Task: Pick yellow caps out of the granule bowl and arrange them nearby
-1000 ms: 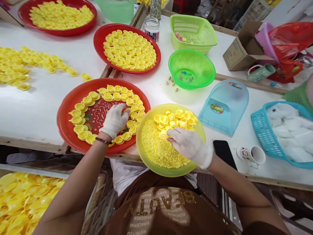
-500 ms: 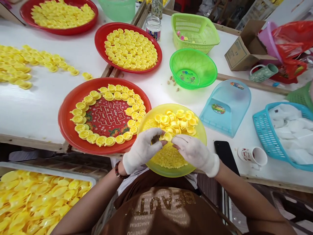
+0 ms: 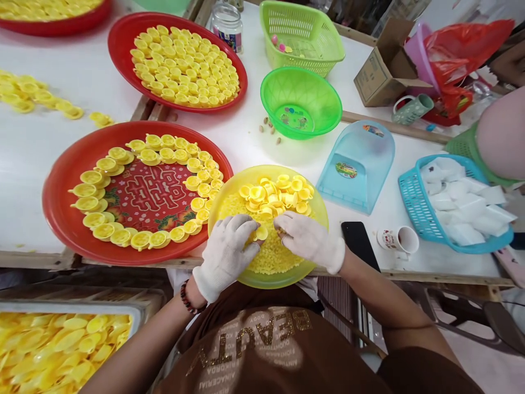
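Note:
Over a yellow bowl (image 3: 321, 230) both of my gloved hands are at work. My left hand (image 3: 230, 249) pinches a small yellow cup-shaped piece (image 3: 261, 233) between thumb and fingers. My right hand (image 3: 305, 238) has its fingers bent together among the small yellow bits (image 3: 268, 260); whatever its fingertips hold is hidden. Behind the hands, a heap of yellow cup pieces (image 3: 276, 194) lies in the bowl. Left of it, a red tray (image 3: 61, 191) carries similar pieces arranged in a ring along its edge.
Farther back are a full red tray (image 3: 121, 49), a green bowl (image 3: 301, 101), a green basket (image 3: 303, 33) and a glass jar (image 3: 227, 27). To the right lie a blue dustpan (image 3: 356, 164), a phone (image 3: 360, 246), a mug (image 3: 397, 241) and a blue basket (image 3: 414, 202).
The view has shifted, so the table items appear farther left. My hands have drawn apart; the cup piece stays with my left hand while my right hand has come away from it.

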`<action>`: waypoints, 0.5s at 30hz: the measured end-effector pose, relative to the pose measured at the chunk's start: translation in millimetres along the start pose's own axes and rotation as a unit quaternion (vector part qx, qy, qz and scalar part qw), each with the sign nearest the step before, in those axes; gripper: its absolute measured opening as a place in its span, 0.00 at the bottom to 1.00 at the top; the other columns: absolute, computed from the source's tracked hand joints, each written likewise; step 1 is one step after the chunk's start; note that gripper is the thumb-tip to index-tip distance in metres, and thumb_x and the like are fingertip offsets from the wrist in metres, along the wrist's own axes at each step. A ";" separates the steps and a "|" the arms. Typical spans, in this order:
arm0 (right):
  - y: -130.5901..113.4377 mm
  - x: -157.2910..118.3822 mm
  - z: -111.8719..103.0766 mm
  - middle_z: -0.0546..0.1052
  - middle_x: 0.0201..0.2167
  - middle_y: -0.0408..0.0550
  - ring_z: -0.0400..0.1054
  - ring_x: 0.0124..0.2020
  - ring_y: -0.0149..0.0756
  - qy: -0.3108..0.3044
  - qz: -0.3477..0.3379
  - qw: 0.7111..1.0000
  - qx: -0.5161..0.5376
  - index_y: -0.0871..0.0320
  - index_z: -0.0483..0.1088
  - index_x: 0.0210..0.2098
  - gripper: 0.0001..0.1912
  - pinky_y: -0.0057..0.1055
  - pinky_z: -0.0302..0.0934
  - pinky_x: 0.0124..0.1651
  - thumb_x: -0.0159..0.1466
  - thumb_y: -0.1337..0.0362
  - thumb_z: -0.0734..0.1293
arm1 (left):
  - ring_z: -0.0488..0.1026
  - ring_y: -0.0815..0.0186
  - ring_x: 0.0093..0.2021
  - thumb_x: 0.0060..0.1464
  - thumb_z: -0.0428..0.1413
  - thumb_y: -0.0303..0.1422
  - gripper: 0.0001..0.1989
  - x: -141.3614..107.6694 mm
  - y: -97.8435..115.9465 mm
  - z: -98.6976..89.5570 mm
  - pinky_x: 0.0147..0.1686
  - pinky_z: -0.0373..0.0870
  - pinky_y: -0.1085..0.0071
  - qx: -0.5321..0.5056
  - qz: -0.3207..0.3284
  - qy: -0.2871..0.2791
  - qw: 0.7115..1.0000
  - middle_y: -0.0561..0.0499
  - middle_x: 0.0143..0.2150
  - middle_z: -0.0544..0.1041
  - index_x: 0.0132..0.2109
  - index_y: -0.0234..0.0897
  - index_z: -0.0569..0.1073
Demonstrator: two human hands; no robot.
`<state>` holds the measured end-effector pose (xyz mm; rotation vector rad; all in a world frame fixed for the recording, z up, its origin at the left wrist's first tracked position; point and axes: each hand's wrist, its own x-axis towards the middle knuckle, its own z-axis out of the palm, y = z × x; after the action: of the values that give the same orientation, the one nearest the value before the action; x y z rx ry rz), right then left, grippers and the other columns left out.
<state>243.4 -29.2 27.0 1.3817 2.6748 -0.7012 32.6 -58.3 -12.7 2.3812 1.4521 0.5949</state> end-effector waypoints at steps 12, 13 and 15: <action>-5.8 -11.6 -6.2 0.73 0.41 0.50 0.67 0.43 0.39 0.015 -0.003 1.000 -0.007 0.60 0.67 0.44 0.08 0.36 0.64 0.47 0.68 0.74 0.59 | 0.75 0.54 0.48 0.59 0.57 0.32 0.12 -0.2 4.3 2.1 0.49 0.70 0.57 -0.037 -0.002 0.005 0.999 0.45 0.50 0.78 0.50 0.37 0.73; -3.6 -14.3 -5.4 0.73 0.40 0.49 0.67 0.42 0.38 0.001 0.009 1.000 -0.019 0.60 0.68 0.42 0.08 0.35 0.64 0.46 0.68 0.74 0.59 | 0.76 0.55 0.49 0.60 0.56 0.32 0.11 -0.9 3.7 1.2 0.50 0.70 0.57 -0.049 -0.005 0.014 0.999 0.45 0.50 0.79 0.49 0.37 0.73; -1.3 -18.5 -3.5 0.73 0.38 0.49 0.68 0.40 0.38 -0.022 0.023 0.998 -0.049 0.59 0.68 0.40 0.06 0.35 0.63 0.44 0.68 0.72 0.60 | 0.76 0.57 0.50 0.60 0.57 0.32 0.11 -2.0 2.6 -0.2 0.53 0.71 0.59 -0.088 -0.012 0.047 0.995 0.46 0.50 0.79 0.50 0.38 0.72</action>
<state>254.0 -42.5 35.2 1.3814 2.5966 -0.5805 33.7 -61.3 -11.8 2.2242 1.4004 0.8030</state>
